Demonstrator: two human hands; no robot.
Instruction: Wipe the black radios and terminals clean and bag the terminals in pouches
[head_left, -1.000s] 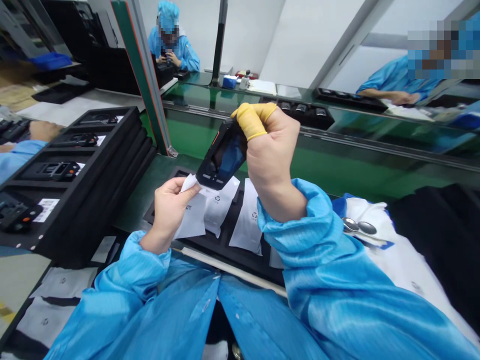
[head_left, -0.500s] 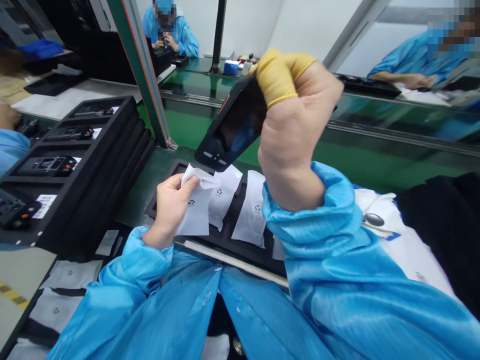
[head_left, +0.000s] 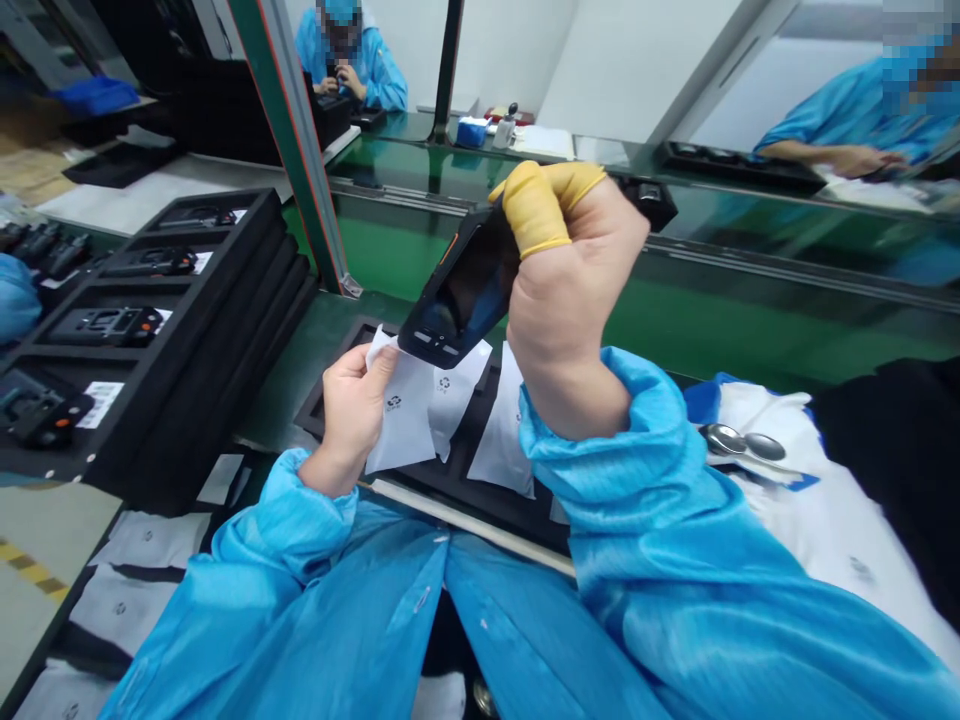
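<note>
My right hand [head_left: 570, 270], with yellow finger cots on some fingers, grips a black handheld device [head_left: 469, 290] with a dark screen and an orange side button. The device tilts down to the left, its lower end at the mouth of a white plastic bag [head_left: 401, 425] printed with a recycling mark. My left hand [head_left: 354, 405] pinches that bag by its upper edge. Whether the device's end is inside the bag or just in front of it, I cannot tell. Below lies a black foam tray [head_left: 480, 475] with more white bags [head_left: 499, 445] in it.
On the left stands a stack of black foam trays [head_left: 225, 370] holding several devices. A green metal post [head_left: 292, 130] rises behind it. White bags and two spoon-like shiny objects [head_left: 742, 440] lie at right. Co-workers in blue sit beyond the green line [head_left: 450, 185].
My right hand has brought the device down and slightly left, to the bag's mouth. The bag's upper edge has opened out and its folded flap is less visible.
</note>
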